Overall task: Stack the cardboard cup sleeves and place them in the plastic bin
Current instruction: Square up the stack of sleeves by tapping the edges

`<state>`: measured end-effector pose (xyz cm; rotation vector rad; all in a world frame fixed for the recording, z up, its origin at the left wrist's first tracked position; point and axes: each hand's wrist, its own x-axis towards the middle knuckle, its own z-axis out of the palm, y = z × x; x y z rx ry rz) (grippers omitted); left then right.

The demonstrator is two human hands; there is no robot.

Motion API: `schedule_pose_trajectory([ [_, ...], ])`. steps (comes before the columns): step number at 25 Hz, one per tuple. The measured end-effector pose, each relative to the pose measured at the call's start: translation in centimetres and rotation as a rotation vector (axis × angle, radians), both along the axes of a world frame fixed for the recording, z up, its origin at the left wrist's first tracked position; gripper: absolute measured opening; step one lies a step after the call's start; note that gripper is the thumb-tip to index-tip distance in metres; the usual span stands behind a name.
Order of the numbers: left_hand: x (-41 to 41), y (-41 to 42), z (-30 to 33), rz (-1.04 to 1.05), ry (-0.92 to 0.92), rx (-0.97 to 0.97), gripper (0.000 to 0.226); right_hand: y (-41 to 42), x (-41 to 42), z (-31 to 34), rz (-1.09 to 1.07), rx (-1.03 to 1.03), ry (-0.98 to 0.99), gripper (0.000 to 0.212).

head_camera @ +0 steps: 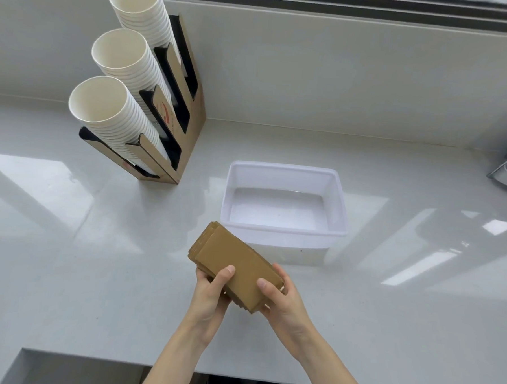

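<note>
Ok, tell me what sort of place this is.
Probably a cafe or drinks-service counter. A cardboard cup holder keeps three stacks of white paper cups on a glossy pale counter, and both hands hold a stack of cardboard cup sleeves near an empty plastic bin.

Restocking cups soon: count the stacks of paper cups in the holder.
3 stacks in the cardboard holder: nearest, middle, farthest. None seem hidden.
</note>
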<state>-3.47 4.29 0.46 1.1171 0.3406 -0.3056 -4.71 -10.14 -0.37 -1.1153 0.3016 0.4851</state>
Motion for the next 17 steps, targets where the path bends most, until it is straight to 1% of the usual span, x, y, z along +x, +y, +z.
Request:
schedule_pose_trajectory([
  [2, -0.1, -0.5, 0.0, 0.015, -0.005, 0.012, 0.063, 0.3, -0.3, -0.3, -0.013, 0.023, -0.024, 0.075],
  [4, -0.1, -0.4, 0.2, -0.019, -0.023, 0.042, 0.064, 0.2, -0.4, -0.5, -0.039, 0.015, -0.037, 0.067],
  [6, 0.0, 0.1, 0.4, -0.086, -0.036, 0.074, 0.075, -0.3, -0.3, -0.6, -0.032, -0.02, -0.067, 0.062],
  [8, 0.2, 0.9, 0.6, -0.152, -0.041, 0.097, 0.093, -1.1, -0.1, -0.6, -0.015, -0.082, -0.083, 0.067],
  [10, 0.3, 1.4, 0.9, -0.202, -0.046, 0.114, 0.103, -1.9, 0.2, -0.6, -0.007, -0.138, -0.089, 0.077],
  [12, 0.7, 1.5, 0.8, -0.196, -0.044, 0.122, 0.103, -2.7, 0.4, -0.4, -0.009, -0.195, -0.091, 0.084],
  [14, 1.1, 1.9, 0.5, -0.181, -0.032, 0.14, 0.098, -3.4, 0.6, -0.2, -0.003, -0.271, -0.103, 0.083],
  [16, 1.6, 2.4, 0.7, -0.272, -0.067, 0.221, 0.09, -4.3, 1.0, 0.1, 0.027, -0.358, -0.143, 0.075],
  [17, 1.8, 2.7, 0.8, -0.348, -0.092, 0.309, 0.088, -4.7, 1.2, 0.2, 0.046, -0.399, -0.162, 0.073],
])
